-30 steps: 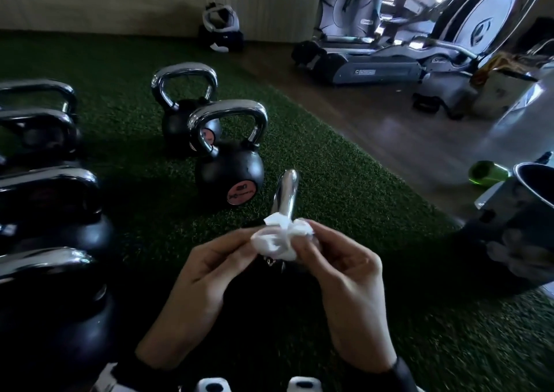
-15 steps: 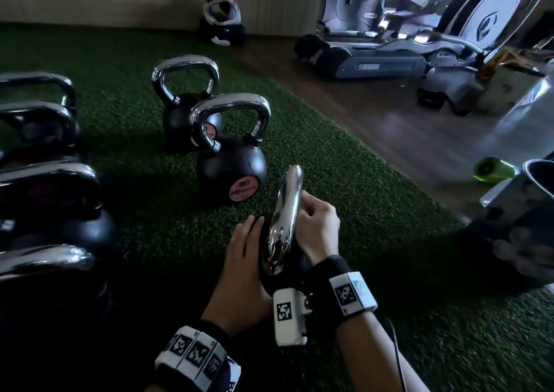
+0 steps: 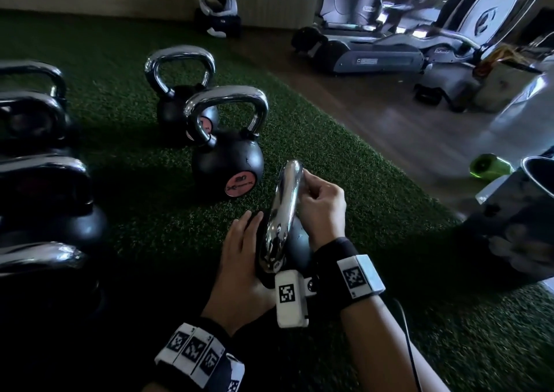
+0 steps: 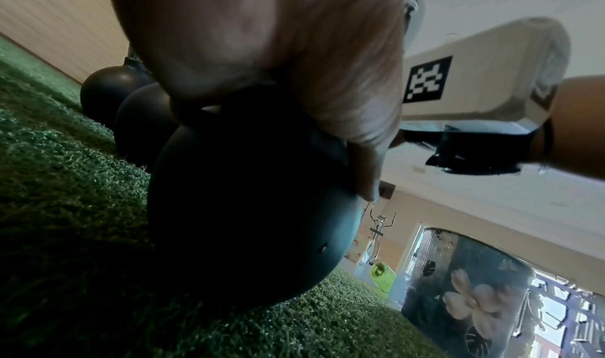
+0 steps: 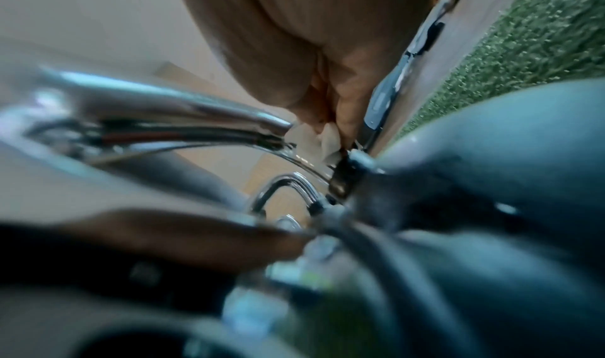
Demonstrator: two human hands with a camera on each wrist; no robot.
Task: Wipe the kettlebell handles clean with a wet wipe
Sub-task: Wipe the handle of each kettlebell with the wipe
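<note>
Nearest, on the green turf (image 3: pixel 389 271), stands the black kettlebell (image 3: pixel 296 241) being cleaned, its chrome handle (image 3: pixel 281 211) seen edge-on and running away from the person. The left hand (image 3: pixel 239 259) lies flat against the left side of the ball with fingers fairly straight, steadying it and holding nothing. The right hand (image 3: pixel 320 208) is curled at the right side of the handle near its far end; from the head view the wet wipe cannot be seen at all. The right wrist view fills that gap: a scrap of white wipe (image 5: pixel 327 141) sits pinched under the fingertips (image 5: pixel 347 123), pressed close to where the handle's far leg meets the ball, though that picture is blurred. The left wrist view adds only the palm (image 4: pixel 262 40) resting on the dark ball (image 4: pixel 249 195), and a flowered bin (image 4: pixel 474 299) behind. To do this step well, I judge the left hand should keep the ball from rolling while the right wraps the wipe round the chrome and draws it along the whole arch, including the underside and both legs, since a pinched wad touches only a narrow strip. Farther off, two more kettlebells (image 3: pixel 227 152) stand in the middle of the turf, their handles upright and apparently not yet touched; a row of larger ones (image 3: pixel 45 182) lines the left edge. Beyond, on the wooden floor, stand exercise machines (image 3: pixel 389 53).
</note>
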